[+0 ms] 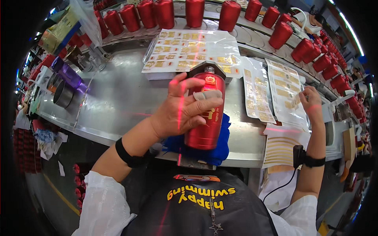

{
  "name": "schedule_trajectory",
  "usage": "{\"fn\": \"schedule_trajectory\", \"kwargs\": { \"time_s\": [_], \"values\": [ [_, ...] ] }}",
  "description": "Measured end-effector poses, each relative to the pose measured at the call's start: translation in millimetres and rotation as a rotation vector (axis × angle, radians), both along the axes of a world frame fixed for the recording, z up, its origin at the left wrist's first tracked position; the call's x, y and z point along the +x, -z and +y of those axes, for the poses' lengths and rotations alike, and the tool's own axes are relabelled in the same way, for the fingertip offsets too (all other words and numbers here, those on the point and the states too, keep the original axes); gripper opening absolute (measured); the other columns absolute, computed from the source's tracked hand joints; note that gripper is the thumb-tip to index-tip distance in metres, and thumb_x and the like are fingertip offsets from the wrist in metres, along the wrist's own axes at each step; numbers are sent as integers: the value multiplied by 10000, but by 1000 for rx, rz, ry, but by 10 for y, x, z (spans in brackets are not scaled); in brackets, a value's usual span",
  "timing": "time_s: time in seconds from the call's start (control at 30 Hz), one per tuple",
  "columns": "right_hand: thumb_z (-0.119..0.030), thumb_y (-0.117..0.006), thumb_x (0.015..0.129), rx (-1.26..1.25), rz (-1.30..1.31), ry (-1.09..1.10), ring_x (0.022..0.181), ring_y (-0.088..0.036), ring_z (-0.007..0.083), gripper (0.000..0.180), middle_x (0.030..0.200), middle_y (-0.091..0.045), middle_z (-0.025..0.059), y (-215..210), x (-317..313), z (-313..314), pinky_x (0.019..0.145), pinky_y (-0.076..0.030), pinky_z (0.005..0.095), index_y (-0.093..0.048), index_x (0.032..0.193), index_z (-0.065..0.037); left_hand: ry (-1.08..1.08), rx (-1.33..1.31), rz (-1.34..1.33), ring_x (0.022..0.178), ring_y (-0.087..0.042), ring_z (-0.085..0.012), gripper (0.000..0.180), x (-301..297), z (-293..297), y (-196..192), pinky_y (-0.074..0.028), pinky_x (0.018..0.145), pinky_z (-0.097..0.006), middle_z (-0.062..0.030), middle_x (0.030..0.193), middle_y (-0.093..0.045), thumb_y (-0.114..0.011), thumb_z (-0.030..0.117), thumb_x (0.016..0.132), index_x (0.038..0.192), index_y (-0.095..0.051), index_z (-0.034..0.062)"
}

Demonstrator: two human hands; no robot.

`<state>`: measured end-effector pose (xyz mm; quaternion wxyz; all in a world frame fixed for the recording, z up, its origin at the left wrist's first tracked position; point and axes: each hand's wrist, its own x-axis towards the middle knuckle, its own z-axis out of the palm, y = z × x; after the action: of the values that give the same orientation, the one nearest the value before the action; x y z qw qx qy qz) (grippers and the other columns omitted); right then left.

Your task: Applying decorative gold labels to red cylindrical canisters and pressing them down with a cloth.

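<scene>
labelling step | left hand clamps red bottle | right hand pinching — we think — a gold sticker off sheet | next we need it lined up

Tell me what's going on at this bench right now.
A person's left hand grips a red bottle lying on a blue cloth at the edge of the metal table. Their right hand picks at a sheet of gold stickers. More red bottles line the conveyor behind.
</scene>
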<state>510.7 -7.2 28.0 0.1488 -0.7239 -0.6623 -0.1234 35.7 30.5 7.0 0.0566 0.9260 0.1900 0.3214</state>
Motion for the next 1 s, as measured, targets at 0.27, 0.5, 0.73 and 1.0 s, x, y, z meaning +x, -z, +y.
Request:
{"fn": "schedule_trajectory", "kwargs": {
  "time_s": [0.27,0.5,0.73,1.0],
  "values": [
    [-63,-692,841,39,454,-654,781,-592,107,146,1063,-643,129,-1071,-1878,-464,629,-451,244,-595,765,15,-52,-257,-101,1279,-379,-289,464,-137,-396,-104,-167,1140,-449,-58,1278,-608,-632,371,905,1294,-596,121],
    [-245,-692,878,165,777,-789,1027,-551,178,284,1225,-594,225,-1130,-2529,-557,901,-403,296,-584,770,-5,331,-989,-297,946,-529,-167,167,-84,-407,-414,-393,918,-322,-56,1002,-604,-651,191,892,956,-563,64],
    [-66,-698,852,81,926,-493,730,-521,95,119,1125,-631,125,-15,-2393,-719,641,-419,240,-616,798,0,158,-1385,-454,750,-470,-60,126,-353,-556,-52,-400,687,-211,58,826,-507,-611,193,951,908,-559,86],
    [-99,-710,850,98,942,-422,852,-611,158,131,1124,-642,149,450,-2346,-787,727,-461,267,-631,801,-7,57,-1493,-525,782,-468,-25,140,-294,-460,122,-419,695,-208,51,847,-536,-612,203,966,942,-553,78]
  ]
}}
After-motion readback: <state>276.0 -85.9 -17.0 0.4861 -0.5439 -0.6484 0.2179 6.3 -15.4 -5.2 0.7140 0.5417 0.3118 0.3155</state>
